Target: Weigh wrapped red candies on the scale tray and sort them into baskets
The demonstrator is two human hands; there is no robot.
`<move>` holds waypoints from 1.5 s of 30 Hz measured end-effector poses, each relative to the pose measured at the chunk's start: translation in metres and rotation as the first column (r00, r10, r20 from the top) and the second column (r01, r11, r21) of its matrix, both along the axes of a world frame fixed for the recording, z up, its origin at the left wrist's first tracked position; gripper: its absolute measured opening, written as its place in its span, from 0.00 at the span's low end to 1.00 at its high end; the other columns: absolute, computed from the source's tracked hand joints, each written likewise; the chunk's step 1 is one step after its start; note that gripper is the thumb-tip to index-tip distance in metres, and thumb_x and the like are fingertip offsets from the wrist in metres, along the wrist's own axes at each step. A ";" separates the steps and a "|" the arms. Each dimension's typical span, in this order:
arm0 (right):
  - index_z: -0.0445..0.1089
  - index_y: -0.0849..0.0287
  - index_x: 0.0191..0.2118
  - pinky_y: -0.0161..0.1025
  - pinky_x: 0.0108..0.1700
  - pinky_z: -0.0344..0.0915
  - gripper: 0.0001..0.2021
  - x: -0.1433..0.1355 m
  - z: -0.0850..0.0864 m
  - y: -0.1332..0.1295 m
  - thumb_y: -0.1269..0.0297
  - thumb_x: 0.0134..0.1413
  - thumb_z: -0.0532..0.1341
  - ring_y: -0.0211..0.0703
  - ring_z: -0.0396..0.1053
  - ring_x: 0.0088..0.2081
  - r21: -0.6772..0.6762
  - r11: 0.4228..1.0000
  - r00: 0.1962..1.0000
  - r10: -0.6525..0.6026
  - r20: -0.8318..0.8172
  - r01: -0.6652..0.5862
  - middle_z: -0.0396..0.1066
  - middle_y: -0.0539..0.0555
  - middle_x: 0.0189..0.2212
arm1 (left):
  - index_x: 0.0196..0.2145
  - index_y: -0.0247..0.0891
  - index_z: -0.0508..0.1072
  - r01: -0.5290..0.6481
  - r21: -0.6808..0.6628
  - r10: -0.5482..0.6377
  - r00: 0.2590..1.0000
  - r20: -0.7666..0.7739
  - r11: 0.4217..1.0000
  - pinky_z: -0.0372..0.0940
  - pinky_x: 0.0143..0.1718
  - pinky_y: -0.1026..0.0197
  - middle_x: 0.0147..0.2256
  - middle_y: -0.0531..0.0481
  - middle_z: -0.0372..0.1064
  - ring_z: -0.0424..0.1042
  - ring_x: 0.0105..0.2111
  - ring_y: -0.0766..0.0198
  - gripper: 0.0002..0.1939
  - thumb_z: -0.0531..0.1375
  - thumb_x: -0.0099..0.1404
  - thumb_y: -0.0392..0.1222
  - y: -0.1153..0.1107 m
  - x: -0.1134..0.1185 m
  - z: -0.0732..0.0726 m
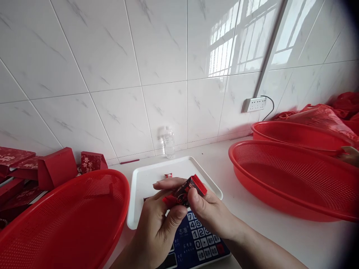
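Both of my hands meet over the front of a digital scale (193, 239) with a blue keypad. My left hand (157, 220) and my right hand (210, 211) hold one small black and red packet (183, 192) between thumbs and fingers. Its crimped red end points up to the right. Behind them lies the scale's white tray (151, 175), partly hidden by my hands. A small red and white wrapped piece (168, 175) rests on the tray, and a dark edge of another item shows beside my left hand.
A red basket (84, 209) stands at left, with red boxes (57, 168) behind it. Two more red baskets (266, 179) (297, 134) are at right, near red bags (322, 116). A clear bottle (169, 144) stands by the wall. Another person's hand (350, 155) shows at the right edge.
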State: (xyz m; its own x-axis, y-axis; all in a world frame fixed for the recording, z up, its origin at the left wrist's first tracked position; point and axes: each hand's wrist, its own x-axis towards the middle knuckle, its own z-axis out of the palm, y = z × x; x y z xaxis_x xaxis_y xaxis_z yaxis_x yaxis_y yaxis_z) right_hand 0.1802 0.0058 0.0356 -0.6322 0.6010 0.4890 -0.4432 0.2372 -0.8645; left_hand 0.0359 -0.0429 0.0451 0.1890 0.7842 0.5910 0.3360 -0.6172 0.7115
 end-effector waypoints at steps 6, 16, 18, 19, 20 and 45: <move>0.75 0.52 0.53 0.49 0.54 0.67 0.26 -0.003 -0.007 0.004 0.41 0.67 0.50 0.48 0.72 0.49 -0.056 0.998 0.996 -0.018 -0.086 0.014 0.75 0.59 0.50 | 0.27 0.40 0.72 -0.106 0.042 0.103 0.993 0.062 0.993 0.61 0.24 0.65 0.24 0.53 0.65 0.64 0.23 0.66 0.17 0.55 0.73 0.47 -0.003 0.000 -0.001; 0.75 0.54 0.52 0.43 0.42 0.69 0.23 -0.005 -0.001 0.002 0.43 0.64 0.57 0.42 0.72 0.37 -0.096 0.995 0.995 -0.019 -0.095 0.010 0.77 0.59 0.48 | 0.34 0.39 0.75 -0.102 0.006 0.102 0.994 0.044 0.995 0.66 0.30 0.68 0.27 0.53 0.72 0.71 0.28 0.67 0.14 0.53 0.74 0.42 -0.002 0.000 -0.003; 0.74 0.52 0.52 0.44 0.45 0.69 0.19 -0.006 -0.003 0.004 0.47 0.65 0.58 0.44 0.73 0.41 -0.112 0.992 0.990 -0.070 -0.123 0.057 0.77 0.58 0.48 | 0.32 0.39 0.73 -0.138 -0.036 0.140 0.988 0.061 0.990 0.66 0.30 0.67 0.26 0.54 0.69 0.70 0.28 0.67 0.14 0.54 0.74 0.44 0.000 0.001 -0.004; 0.74 0.51 0.52 0.45 0.48 0.69 0.17 -0.006 -0.004 0.004 0.48 0.65 0.59 0.45 0.73 0.45 -0.111 0.989 0.983 -0.111 -0.147 0.095 0.76 0.57 0.49 | 0.31 0.39 0.72 -0.173 -0.058 0.178 0.980 0.086 0.983 0.65 0.30 0.66 0.25 0.54 0.67 0.69 0.27 0.67 0.14 0.54 0.74 0.45 0.000 0.001 -0.006; 0.74 0.50 0.51 0.45 0.51 0.68 0.16 -0.006 -0.005 0.005 0.50 0.64 0.60 0.46 0.72 0.48 -0.104 0.985 0.973 -0.153 -0.172 0.136 0.76 0.56 0.49 | 0.32 0.40 0.71 -0.217 -0.072 0.225 0.967 0.122 0.973 0.65 0.30 0.66 0.26 0.54 0.67 0.68 0.27 0.67 0.13 0.55 0.73 0.46 0.001 0.002 -0.007; 0.60 0.56 0.30 0.35 0.25 0.55 0.20 -0.005 0.003 -0.006 0.45 0.66 0.55 0.34 0.55 0.23 0.081 0.993 0.994 -0.093 0.048 0.089 0.58 0.45 0.22 | 0.69 0.58 0.48 0.179 -0.193 -0.180 0.984 0.010 0.965 0.64 0.60 0.53 0.64 0.47 0.64 0.63 0.63 0.51 0.35 0.59 0.70 0.53 0.002 -0.010 -0.023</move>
